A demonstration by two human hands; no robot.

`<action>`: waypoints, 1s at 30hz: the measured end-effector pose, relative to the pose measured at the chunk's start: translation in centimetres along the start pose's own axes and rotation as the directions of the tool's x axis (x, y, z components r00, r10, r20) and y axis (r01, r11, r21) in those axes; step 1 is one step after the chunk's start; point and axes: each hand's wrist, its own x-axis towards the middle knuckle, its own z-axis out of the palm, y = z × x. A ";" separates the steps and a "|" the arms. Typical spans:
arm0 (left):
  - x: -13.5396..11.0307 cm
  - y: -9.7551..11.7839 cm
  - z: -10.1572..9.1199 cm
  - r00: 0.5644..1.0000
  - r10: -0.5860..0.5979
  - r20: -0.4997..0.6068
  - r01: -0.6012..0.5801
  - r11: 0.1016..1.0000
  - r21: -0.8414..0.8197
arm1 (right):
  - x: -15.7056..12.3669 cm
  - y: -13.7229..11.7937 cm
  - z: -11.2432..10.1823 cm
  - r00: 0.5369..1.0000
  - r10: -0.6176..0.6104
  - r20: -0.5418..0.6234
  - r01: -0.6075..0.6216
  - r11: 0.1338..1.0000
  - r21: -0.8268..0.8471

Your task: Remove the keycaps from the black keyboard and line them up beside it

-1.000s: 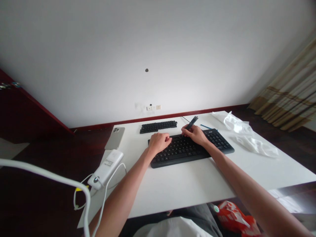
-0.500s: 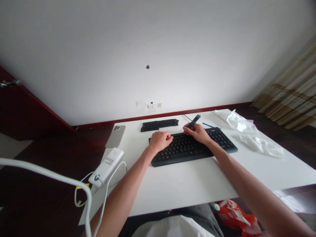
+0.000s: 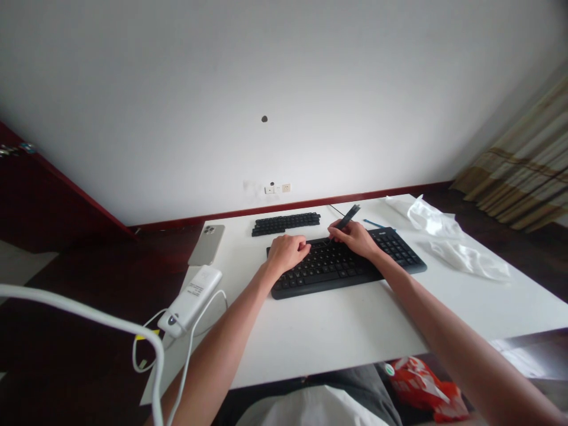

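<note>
A black keyboard (image 3: 355,269) lies across the middle of the white table (image 3: 355,325). My left hand (image 3: 286,251) rests on its left end, fingers curled, holding nothing I can see. My right hand (image 3: 355,236) grips a thin dark tool (image 3: 346,218) like a pen, its tip down on the keyboard's top rows and its far end slanting up to the right. Behind the keyboard lies a smaller black strip of keys (image 3: 286,223).
A phone (image 3: 207,244) lies face down at the table's far left corner, a white power bank (image 3: 190,300) with white cables at the left edge. Crumpled white plastic (image 3: 448,239) and a blue pen (image 3: 375,224) lie on the right. An orange bag (image 3: 421,387) sits below the table.
The view shifted slightly. Both hands stay in place on the keyboard, the right one still holding the tool.
</note>
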 end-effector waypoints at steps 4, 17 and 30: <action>0.0 0.0 -0.1 1.000 0.001 -0.001 -0.001 1.000 0.000 | 0.0 0.1 0.0 1.000 -0.006 -0.002 0.006 1.000 -0.012; -0.1 0.1 -0.3 1.000 -0.018 0.016 0.019 1.000 -0.025 | -0.1 -0.2 -0.1 1.000 -0.011 0.008 0.011 1.000 -0.012; 0.0 0.1 -0.1 1.000 -0.022 0.011 0.023 0.999 -0.035 | -0.2 -0.5 -0.1 1.000 -0.019 0.009 0.019 1.000 0.000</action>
